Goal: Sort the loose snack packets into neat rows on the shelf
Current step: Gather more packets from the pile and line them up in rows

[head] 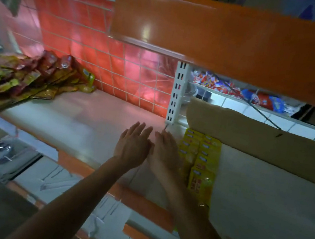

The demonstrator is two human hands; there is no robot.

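Held left hand (pixel 132 146) and right hand (pixel 164 153) flat over the shelf (pixel 82 119), fingers (pixel 140 130) straight, gripping nothing, right hand just beside 2 rows of yellow packets (pixel 203 159), probably to square their edge.

Yellow snack packets (pixel 205 162) are lying flat in two neat overlapping rows on the white shelf (pixel 82 119) — loose red-green packets (pixel 21 77) are sitting heaped at its left end.
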